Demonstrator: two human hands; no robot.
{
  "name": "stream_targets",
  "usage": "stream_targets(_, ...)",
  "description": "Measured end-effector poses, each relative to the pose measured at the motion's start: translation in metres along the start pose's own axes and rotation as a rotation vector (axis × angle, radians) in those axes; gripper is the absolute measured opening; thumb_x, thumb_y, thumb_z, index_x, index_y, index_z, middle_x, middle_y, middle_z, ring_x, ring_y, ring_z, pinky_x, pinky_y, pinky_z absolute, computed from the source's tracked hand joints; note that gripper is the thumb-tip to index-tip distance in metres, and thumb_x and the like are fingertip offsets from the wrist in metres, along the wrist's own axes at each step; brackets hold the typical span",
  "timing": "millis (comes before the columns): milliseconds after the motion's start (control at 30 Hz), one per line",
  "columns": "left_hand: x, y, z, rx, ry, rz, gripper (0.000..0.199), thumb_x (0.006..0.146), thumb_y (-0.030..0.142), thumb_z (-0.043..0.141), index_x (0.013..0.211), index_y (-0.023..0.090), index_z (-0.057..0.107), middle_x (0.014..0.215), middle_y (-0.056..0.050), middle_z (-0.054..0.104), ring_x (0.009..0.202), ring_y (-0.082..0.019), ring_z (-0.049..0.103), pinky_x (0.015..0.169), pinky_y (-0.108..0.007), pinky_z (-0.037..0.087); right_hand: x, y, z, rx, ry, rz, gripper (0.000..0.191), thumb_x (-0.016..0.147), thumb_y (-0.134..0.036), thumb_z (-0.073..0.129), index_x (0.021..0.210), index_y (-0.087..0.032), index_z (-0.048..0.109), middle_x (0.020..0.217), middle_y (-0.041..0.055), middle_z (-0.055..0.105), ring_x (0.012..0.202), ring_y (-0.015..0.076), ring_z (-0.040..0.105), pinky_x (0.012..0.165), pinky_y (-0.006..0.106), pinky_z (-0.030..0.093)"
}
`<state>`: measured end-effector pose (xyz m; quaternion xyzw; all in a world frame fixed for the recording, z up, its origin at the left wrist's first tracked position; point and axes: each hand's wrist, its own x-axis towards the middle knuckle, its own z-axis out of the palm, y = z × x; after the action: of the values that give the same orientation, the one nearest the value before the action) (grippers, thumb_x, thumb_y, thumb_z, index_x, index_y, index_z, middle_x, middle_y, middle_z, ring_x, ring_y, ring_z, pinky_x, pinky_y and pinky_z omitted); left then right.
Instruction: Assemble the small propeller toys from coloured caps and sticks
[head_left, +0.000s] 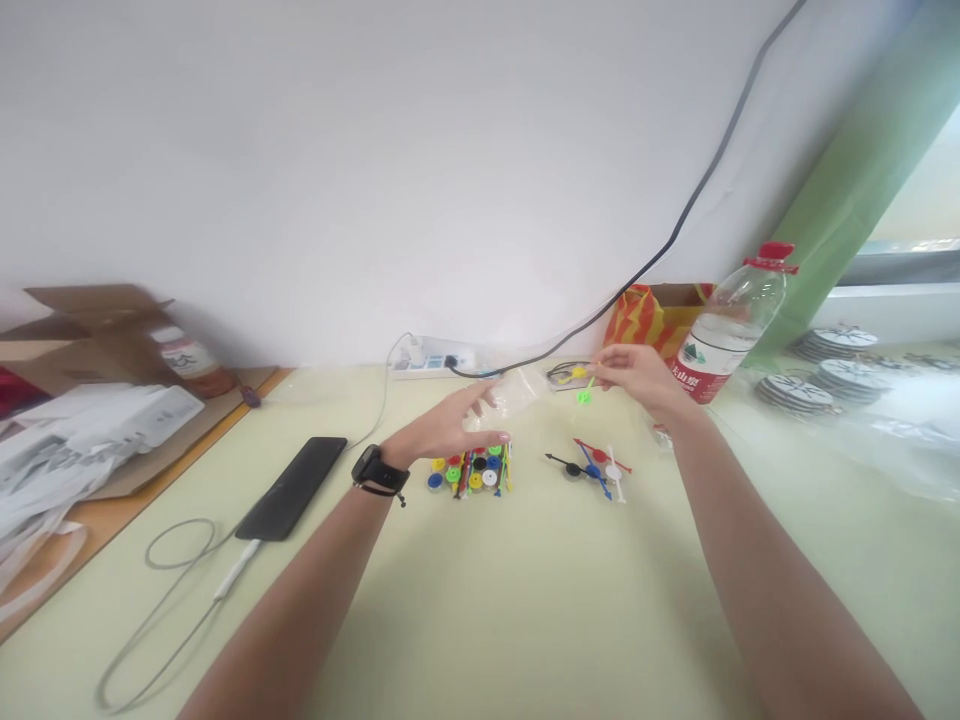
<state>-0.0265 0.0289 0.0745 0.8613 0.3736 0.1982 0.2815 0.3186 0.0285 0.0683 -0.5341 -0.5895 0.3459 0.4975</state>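
Note:
My right hand [634,378] pinches a bright green spinner arrow [584,396] above the table. Beside it, at the back, lies a yellow spinner piece [578,372]. A clear plastic bag [521,392] sits between the curved fingers and thumb of my left hand [450,422], which wears a black watch [379,472]. Just under that hand is a packed group of coloured spinner arrows [477,475] with round hubs. Black, blue, red and white spinner arrows [594,470] form a loose cluster to the right, below my right hand.
A phone [294,488] with a charging cable lies at left. Along the wall are a power strip [431,360] and black cord. A large water bottle [731,325] and stacked discs [795,393] stand at right. A cardboard box [97,310] and white packaging [105,435] occupy the far left.

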Motion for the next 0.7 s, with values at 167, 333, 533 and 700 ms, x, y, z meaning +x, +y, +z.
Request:
stream_targets(167,0.000,0.004,-0.003,-0.024,-0.064,-0.020,0.087,0.083,0.061,0.072,0.158,0.029,0.040,0.135,-0.011,0.063,0.113,-0.029,0.060,0.099,-0.042,0.050,0.001,-0.028,-0.001,0.223,0.221,-0.235,0.041,0.067,-0.050,0.091,0.085,-0.020,0.070,0.081,0.0040,0.074,0.066,0.0163,0.068,0.068,0.033,0.062)
stream_targets(333,-0.002,0.015,-0.005,-0.115,-0.077,-0.028,0.082,0.086,0.058,0.071,0.157,0.033,0.041,0.144,-0.010,0.057,0.120,-0.030,0.059,0.103,-0.045,0.048,-0.012,-0.060,0.019,0.223,0.245,-0.366,0.033,0.074,-0.046,0.088,0.084,-0.021,0.070,0.080,0.0030,0.073,0.066,0.0169,0.070,0.069,0.035,0.064)
stream_targets(533,-0.003,0.026,-0.005,-0.360,-0.129,-0.006,0.073,0.090,0.051,0.068,0.157,0.035,0.042,0.132,-0.010,0.061,0.110,-0.026,0.063,0.098,-0.045,0.052,-0.027,-0.078,0.044,0.120,0.130,-0.406,0.032,0.077,-0.049,0.085,0.082,-0.020,0.070,0.082,0.0048,0.075,0.072,0.0192,0.072,0.069,0.034,0.063)
stream_targets(700,0.000,0.028,0.000,-0.522,-0.196,-0.004,0.075,0.089,0.043,0.068,0.158,0.033,0.040,0.132,-0.011,0.062,0.113,-0.027,0.063,0.093,-0.042,0.053,-0.028,-0.079,0.052,0.026,0.130,-0.439,0.033,0.078,-0.051,0.083,0.078,-0.020,0.074,0.086,0.0073,0.078,0.079,0.0221,0.073,0.070,0.034,0.061)
